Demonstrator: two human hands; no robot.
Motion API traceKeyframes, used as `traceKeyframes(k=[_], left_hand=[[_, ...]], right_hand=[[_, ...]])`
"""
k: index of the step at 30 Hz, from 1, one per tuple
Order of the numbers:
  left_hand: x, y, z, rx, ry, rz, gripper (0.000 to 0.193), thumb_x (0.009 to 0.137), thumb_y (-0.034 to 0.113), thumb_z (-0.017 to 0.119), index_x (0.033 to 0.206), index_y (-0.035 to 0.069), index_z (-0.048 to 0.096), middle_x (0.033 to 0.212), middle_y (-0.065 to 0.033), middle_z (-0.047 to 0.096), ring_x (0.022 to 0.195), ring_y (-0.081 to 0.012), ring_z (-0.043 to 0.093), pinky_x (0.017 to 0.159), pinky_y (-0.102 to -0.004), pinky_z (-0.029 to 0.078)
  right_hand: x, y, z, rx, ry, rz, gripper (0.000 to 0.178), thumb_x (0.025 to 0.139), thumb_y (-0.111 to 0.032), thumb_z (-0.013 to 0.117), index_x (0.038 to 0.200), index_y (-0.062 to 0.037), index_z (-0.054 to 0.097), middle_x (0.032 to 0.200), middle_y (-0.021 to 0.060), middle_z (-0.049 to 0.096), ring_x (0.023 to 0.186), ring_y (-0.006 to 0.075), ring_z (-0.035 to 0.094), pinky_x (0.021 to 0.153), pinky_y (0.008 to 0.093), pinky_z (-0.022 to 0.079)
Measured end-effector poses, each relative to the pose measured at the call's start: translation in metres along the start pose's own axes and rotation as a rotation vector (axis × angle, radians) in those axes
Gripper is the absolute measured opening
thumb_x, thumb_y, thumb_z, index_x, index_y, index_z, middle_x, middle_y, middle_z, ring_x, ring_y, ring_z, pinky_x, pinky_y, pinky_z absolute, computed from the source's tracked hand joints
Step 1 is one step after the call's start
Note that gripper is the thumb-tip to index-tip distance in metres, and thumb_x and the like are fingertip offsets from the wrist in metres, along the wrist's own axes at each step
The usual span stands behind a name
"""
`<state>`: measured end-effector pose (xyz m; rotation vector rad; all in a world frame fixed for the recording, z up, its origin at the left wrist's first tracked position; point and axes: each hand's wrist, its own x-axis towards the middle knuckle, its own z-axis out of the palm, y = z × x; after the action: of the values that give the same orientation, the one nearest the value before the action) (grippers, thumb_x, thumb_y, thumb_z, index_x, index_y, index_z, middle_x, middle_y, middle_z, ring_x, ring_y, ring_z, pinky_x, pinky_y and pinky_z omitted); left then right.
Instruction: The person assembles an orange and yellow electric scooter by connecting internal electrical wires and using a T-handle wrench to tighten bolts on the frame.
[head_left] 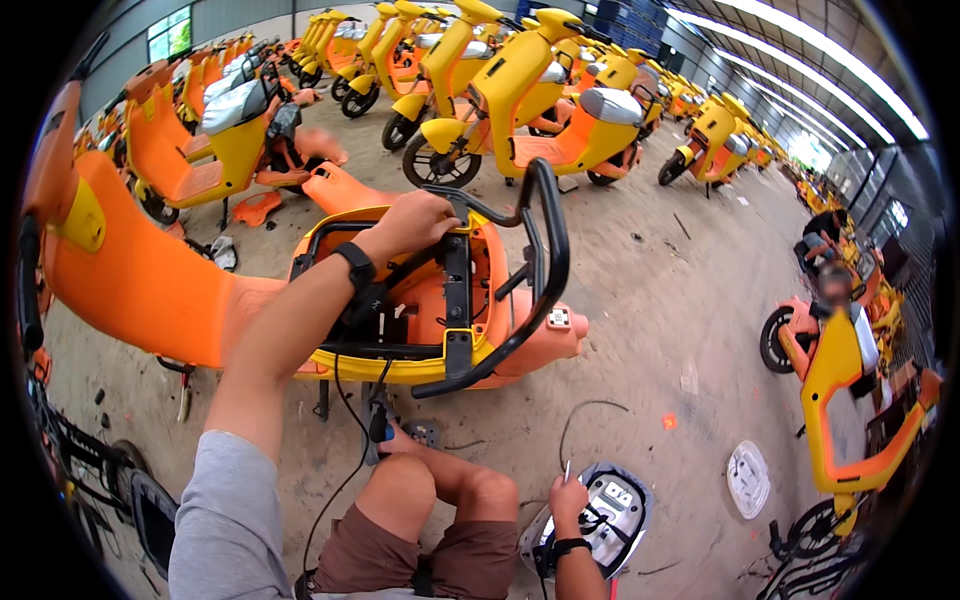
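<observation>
In front of me stands an orange and yellow electric scooter [255,300], its seat compartment [425,290] uncovered, showing black framing and wires. My left hand [420,222] reaches across it, closed with curled fingers at the far rim, by the foot of a black tubular grab rail [550,240]. What the fingers grip is hidden. Low at my right side, my right hand [568,500] is closed around a small tool with a thin silver tip [567,470]. Beneath and beside that hand, a scooter seat [622,505] lies underside up on the floor.
A black cable [345,475] hangs from the compartment to the floor near my legs. A pale oval cover [748,480] lies to the right, before another yellow scooter [835,390]. People sit farther back there. Rows of yellow scooters [520,100] stand behind.
</observation>
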<state>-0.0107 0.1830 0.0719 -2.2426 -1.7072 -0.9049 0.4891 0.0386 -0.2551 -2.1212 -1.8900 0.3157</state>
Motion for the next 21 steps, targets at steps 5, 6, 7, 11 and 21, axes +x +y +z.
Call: traceKeyframes(k=[5,6,7,11,21], left_hand=[[-0.002,0.013,0.004,0.060,0.058,-0.065,0.025,0.088,0.029,0.071,0.094,0.004,0.071,0.088,-0.0151,0.071,0.085,-0.0344,0.067,0.073,-0.0435,0.052],[-0.004,0.005,0.005,0.029,0.052,-0.050,0.026,0.088,0.030,0.071,0.095,0.004,0.071,0.088,-0.0152,0.071,0.085,-0.0344,0.067,0.073,-0.0433,0.052],[-0.007,-0.002,0.006,-0.004,0.045,-0.033,0.026,0.088,0.030,0.071,0.096,0.004,0.071,0.089,-0.0153,0.071,0.085,-0.0344,0.067,0.074,-0.0432,0.052],[0.000,0.010,-0.002,-0.013,-0.036,-0.180,0.025,0.089,0.027,0.070,0.095,0.004,0.072,0.088,-0.0154,0.072,0.083,-0.0344,0.068,0.074,-0.0432,0.053],[-0.003,0.004,0.007,-0.105,0.080,-0.085,0.021,0.087,0.024,0.074,0.091,0.003,0.075,0.080,-0.0155,0.072,0.075,-0.0321,0.069,0.067,-0.0398,0.054]], right_hand=[[0.001,-0.006,0.004,0.006,0.016,-0.011,0.032,0.087,-0.030,0.059,0.084,-0.0005,0.072,0.077,0.0262,0.068,0.077,0.0455,0.068,0.073,0.0542,0.054],[0.001,-0.009,0.003,0.012,0.008,-0.022,0.032,0.087,-0.030,0.059,0.084,-0.0005,0.072,0.077,0.0262,0.068,0.077,0.0454,0.068,0.074,0.0544,0.054],[0.002,-0.012,0.003,0.017,0.001,-0.032,0.033,0.087,-0.030,0.059,0.084,-0.0005,0.072,0.077,0.0263,0.068,0.077,0.0454,0.068,0.074,0.0546,0.054],[0.000,-0.018,0.008,0.015,-0.026,-0.025,0.033,0.087,-0.031,0.059,0.084,-0.0011,0.072,0.078,0.0264,0.068,0.077,0.0458,0.068,0.073,0.0552,0.053],[0.006,-0.035,0.010,0.004,-0.062,-0.094,0.031,0.087,-0.029,0.058,0.084,-0.0017,0.072,0.078,0.0268,0.068,0.075,0.0467,0.067,0.073,0.0562,0.054]])
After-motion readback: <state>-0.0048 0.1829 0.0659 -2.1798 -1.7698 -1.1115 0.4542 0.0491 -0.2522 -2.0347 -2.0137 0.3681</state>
